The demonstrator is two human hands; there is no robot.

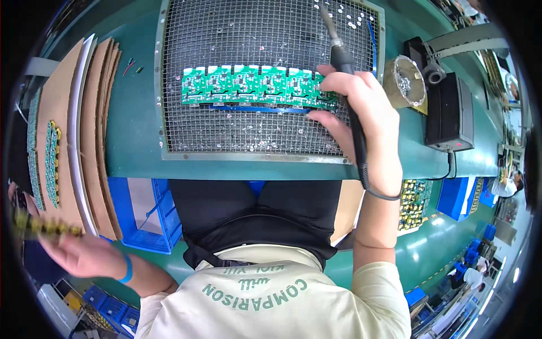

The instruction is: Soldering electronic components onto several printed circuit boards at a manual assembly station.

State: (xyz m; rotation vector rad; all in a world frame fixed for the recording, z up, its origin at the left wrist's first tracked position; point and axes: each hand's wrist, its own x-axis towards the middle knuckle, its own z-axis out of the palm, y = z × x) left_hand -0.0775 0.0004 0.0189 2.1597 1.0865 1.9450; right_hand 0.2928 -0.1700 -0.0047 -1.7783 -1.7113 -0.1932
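A strip of joined green circuit boards (pixel 247 85) lies across the wire mesh of a framed tray (pixel 248 148), with a blue edge showing under it. My right hand (pixel 367 113) is at the strip's right end, its fingers and thumb closing over the near and far edges. The same hand carries a soldering iron (pixel 342 56), black handle across the palm and tip toward the far side. Out at the left, my left hand (pixel 84 255) is closed on a second circuit board strip (pixel 48 226) with yellow parts, smeared by motion. That hand is beside the cardboard sheets.
Upright cardboard sheets (pixel 93 135) stand at the left, with more board strips (pixel 52 164) against them. Right of the tray are a round solder-scrap cup (pixel 403 82) and a black box (pixel 450 113) with a cable. Blue bins (pixel 148 240) sit below the table edge.
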